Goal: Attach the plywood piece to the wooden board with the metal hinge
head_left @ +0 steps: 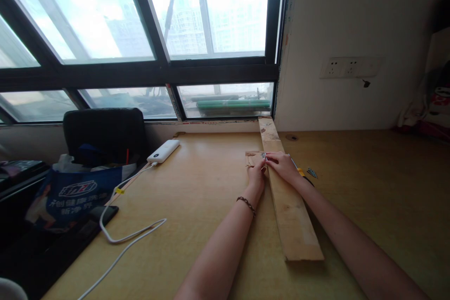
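A long wooden plank (293, 215) lies lengthwise on the table, its far end near the window sill. Against its left edge is a smaller wooden piece (250, 159). My left hand (257, 171) is closed in a pinch at the joint between the two, on a small silvery metal piece (264, 155) whose kind is too small to make out. My right hand (283, 165) rests across the plank, its fingertips pressed together on the same metal piece. Just right of that hand lies a yellow-and-black tool handle (301, 173), partly hidden. Several screws (311, 173) lie beside it.
A white power bank (163, 151) with a white cable (131, 236) lies on the table (211, 206) at the left. Past the left edge stand a blue bag (73, 201) and a black chair (104, 133). The window and a wall with sockets (351, 67) bound the far side.
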Action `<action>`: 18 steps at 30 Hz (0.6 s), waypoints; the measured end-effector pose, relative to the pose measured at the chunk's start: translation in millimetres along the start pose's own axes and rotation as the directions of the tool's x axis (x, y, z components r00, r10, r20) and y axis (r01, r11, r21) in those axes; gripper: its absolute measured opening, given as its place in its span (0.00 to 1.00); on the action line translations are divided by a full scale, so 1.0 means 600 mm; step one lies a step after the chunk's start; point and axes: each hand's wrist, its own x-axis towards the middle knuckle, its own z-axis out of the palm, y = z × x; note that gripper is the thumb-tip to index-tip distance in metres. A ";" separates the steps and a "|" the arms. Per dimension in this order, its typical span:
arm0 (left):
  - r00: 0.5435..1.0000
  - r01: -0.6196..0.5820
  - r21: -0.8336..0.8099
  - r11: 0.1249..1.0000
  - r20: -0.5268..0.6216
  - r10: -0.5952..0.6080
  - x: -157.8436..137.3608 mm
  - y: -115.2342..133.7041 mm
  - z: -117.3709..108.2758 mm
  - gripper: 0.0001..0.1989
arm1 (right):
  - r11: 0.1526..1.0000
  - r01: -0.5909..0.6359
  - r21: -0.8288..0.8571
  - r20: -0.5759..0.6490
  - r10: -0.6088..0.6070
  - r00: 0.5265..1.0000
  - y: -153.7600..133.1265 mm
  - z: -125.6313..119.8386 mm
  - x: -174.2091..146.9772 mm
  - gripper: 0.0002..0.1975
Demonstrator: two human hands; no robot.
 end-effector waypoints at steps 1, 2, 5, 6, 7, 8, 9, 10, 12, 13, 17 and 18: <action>1.000 0.000 0.000 1.000 -0.001 0.000 0.000 0.000 0.000 0.16 | 1.000 0.001 -0.006 0.002 -0.001 1.000 0.000 0.000 0.000 0.11; 1.000 -0.001 -0.001 1.000 -0.002 0.001 0.000 0.001 0.000 0.16 | 1.000 0.003 -0.011 0.004 -0.003 1.000 -0.001 0.000 0.000 0.11; 1.000 0.004 -0.005 1.000 -0.008 -0.004 -0.001 0.004 0.002 0.17 | 1.000 0.006 -0.026 0.003 -0.006 1.000 -0.001 -0.001 -0.001 0.11; 1.000 0.010 -0.005 1.000 -0.012 -0.010 -0.002 0.006 0.002 0.16 | 1.000 0.008 -0.028 0.002 -0.008 1.000 -0.001 -0.001 -0.001 0.10; 1.000 0.016 -0.005 1.000 -0.016 -0.016 -0.002 0.007 0.003 0.16 | 1.000 0.009 -0.029 0.002 -0.009 1.000 -0.002 -0.001 -0.002 0.10; 1.000 0.022 -0.004 1.000 -0.019 -0.022 -0.003 0.008 0.004 0.15 | 1.000 0.010 -0.029 0.002 -0.010 1.000 -0.002 -0.001 -0.002 0.10; 0.999 0.026 -0.002 1.000 -0.022 -0.026 -0.004 0.009 0.004 0.15 | 1.000 0.010 -0.027 0.003 -0.009 1.000 -0.002 -0.001 -0.002 0.10; 0.999 0.029 0.002 1.000 -0.023 -0.029 -0.004 0.010 0.005 0.14 | 1.000 0.009 -0.024 0.006 -0.009 1.000 -0.002 -0.002 -0.002 0.10; 0.999 0.033 0.010 0.999 -0.023 -0.033 -0.005 0.012 0.006 0.14 | 1.000 0.008 -0.019 0.010 -0.008 1.000 -0.003 -0.002 -0.002 0.10; 0.999 0.034 0.015 0.999 -0.023 -0.034 -0.006 0.012 0.006 0.14 | 1.000 0.009 -0.017 0.013 -0.009 1.000 -0.003 -0.002 -0.001 0.10; 0.999 0.035 0.027 0.999 -0.021 -0.035 -0.006 0.013 0.007 0.13 | 1.000 0.018 -0.016 0.017 -0.018 1.000 -0.005 -0.003 -0.002 0.10; 0.999 0.036 0.028 0.999 -0.019 -0.035 -0.006 0.013 0.007 0.13 | 1.000 0.018 -0.014 0.019 -0.018 1.000 -0.005 -0.003 -0.002 0.10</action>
